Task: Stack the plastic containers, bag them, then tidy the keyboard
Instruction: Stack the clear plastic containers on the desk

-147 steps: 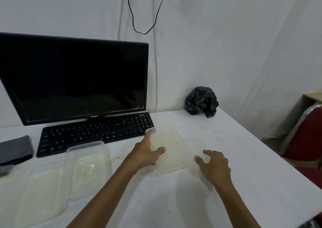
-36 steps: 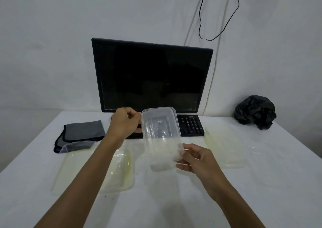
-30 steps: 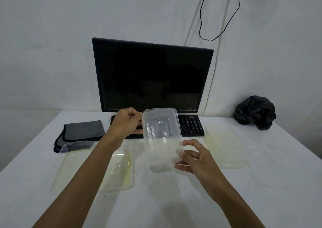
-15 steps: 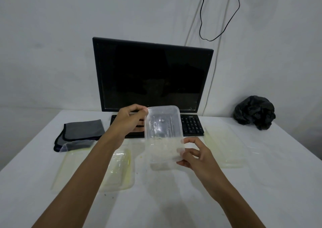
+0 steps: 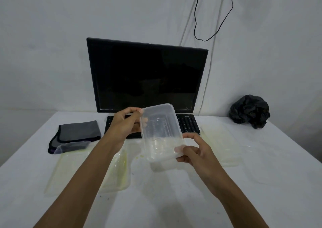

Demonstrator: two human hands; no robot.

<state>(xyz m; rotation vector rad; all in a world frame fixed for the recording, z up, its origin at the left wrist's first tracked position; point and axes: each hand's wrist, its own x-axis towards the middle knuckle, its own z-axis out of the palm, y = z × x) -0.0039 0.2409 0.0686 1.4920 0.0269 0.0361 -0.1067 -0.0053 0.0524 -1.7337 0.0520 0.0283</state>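
Container [image 5: 161, 132] tilted between both hands [image 5: 195, 151]

Both arms reach forward, left hand [image 5: 125, 123] and right hand [image 5: 195, 151] curled in grip.

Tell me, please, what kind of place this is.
Probably a simple computer desk in a plain room. A black monitor and a keyboard stand on a white table against a bare white wall, and both hands hold a used plastic container over it.

The hands and the held container [image 5: 161, 132] hide most of the keyboard [image 5: 189, 123].
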